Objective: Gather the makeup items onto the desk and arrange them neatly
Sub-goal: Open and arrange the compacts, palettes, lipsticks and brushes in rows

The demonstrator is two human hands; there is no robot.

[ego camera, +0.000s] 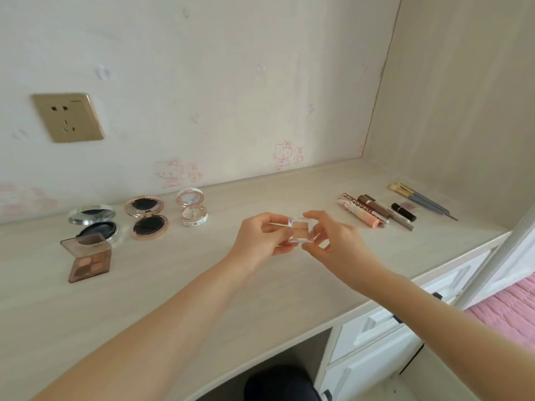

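Observation:
A small clear square case of peach powder (301, 229) is held above the middle of the pale desk (173, 285). My left hand (260, 238) pinches its left side and my right hand (333, 241) pinches its right side. At the left, open compacts lie in a group: a silver one (94, 224), a rose-gold one (147, 217), a white floral one (193, 211) and a brown eyeshadow palette (88, 257). At the right lie several tubes and pencils (376, 211) side by side, with several brushes (419, 199) behind them.
A gold wall socket (68, 117) sits on the back wall at the left. A side panel closes the desk at the right. White drawers (376, 342) stand under the right end, beside pink bedding (509, 308). A dark stool (280, 383) is below the front edge.

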